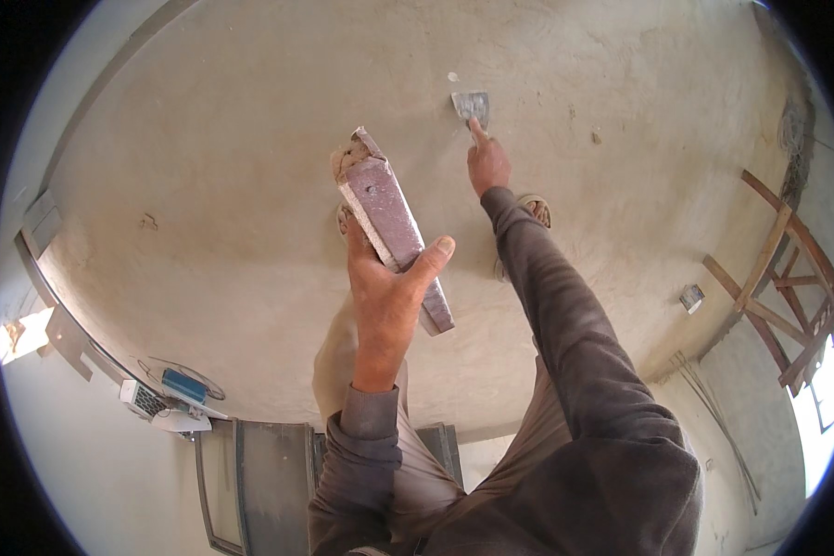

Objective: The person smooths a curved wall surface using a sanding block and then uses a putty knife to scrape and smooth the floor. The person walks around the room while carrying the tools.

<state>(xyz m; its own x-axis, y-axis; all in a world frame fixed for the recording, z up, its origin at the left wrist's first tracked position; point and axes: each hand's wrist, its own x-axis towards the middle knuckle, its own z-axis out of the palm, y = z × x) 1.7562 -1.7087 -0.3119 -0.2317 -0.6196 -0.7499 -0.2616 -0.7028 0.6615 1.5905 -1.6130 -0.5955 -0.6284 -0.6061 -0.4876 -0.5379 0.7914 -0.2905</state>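
Observation:
My left hand [382, 301] is wrapped round a long purplish-brown block [386, 208] with a pale, rough side and a broken, crumbly far end. The thumb lies across its near part, and the block is held up at a tilt. Further forward and to the right, my right hand [489, 165] grips a putty knife [472, 105]. One finger stretches along it toward the wide grey blade. The blade is over the plastered floor [250, 120]; whether it touches the surface I cannot tell. The putty knife's handle is mostly hidden in the hand.
My sandalled foot [536, 209] shows beside my right forearm. A wooden frame of nailed planks [767, 278] stands at the right. Near it lies a small box-like thing [691, 298]. Dark metal frames [273, 482] and a blue object [185, 385] are at the lower left.

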